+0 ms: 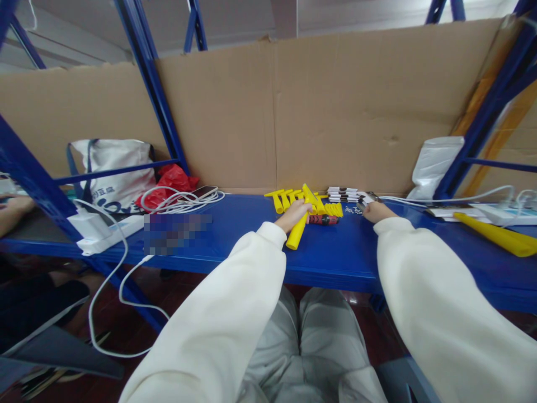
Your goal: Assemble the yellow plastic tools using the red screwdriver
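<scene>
My left hand [295,215] is closed around a yellow plastic scraper-like tool [297,233], its wide head tilted up and its handle pointing toward me. Farther right, my right hand [375,211] has its fingers closed beside a small dark-and-white item [369,197]; what exactly they grip is too small to tell. A stack of white packs with black bands [343,194] lies just left of that hand. Small white and dark bits [353,210] are scattered nearby. Several similar yellow tools [277,202] lie in a row behind my left hand. Beside it rests a red-and-black screwdriver-like tool [327,219].
Small yellow pieces [334,209] lie on the blue bench [251,246]. At left are a power strip [111,235], coiled white cables [184,202], a red bag [176,178] and a cloth bag [113,168]. A long yellow piece [499,236] lies right. Another person's hand [14,212] shows far left.
</scene>
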Demonstrator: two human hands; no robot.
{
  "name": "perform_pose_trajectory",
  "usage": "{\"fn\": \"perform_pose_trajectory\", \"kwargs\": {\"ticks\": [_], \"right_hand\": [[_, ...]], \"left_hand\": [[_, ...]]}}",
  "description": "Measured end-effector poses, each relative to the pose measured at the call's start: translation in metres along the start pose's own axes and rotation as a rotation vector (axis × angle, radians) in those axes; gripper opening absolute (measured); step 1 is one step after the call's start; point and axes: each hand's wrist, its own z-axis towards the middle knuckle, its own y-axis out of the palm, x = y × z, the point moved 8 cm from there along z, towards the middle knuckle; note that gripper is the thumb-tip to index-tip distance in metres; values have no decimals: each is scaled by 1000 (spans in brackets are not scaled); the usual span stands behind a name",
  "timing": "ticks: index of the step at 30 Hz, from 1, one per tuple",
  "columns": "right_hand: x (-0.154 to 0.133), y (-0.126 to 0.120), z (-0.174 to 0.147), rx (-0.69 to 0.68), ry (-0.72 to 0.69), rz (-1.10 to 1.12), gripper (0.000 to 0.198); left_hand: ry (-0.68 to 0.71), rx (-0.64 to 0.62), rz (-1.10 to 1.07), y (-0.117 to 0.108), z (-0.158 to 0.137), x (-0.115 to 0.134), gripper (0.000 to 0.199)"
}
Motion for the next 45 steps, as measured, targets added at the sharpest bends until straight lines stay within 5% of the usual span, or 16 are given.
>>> {"fn": "perform_pose_trajectory", "kwargs": {"ticks": [3, 7, 17, 25, 30, 37, 45], "right_hand": [[-6, 7, -3, -115, 45, -358, 30], [-14, 9, -7, -157, 44, -526, 21], [-19, 2, -10, -67, 97, -419, 23], [-14, -8, -5, -17, 105, -270, 13], [-15, -7, -6, -24, 107, -249, 13], [-23, -17, -14, 39, 158, -292, 21], [-33, -25, -22, 68, 206, -324, 30]], "left_hand": [[-11, 13, -12, -1, 2, -2, 19], [-17, 30, -37, 0, 2, -2, 22], [-38, 29, -120, 1, -2, -2, 18], [-207, 29, -359, 7, 8, -14, 9], [-256, 75, -514, 24, 13, -7, 9], [-354, -95, -541, 75, 9, 19, 10], [-340, -83, -544, 107, 32, 17, 16]]}}
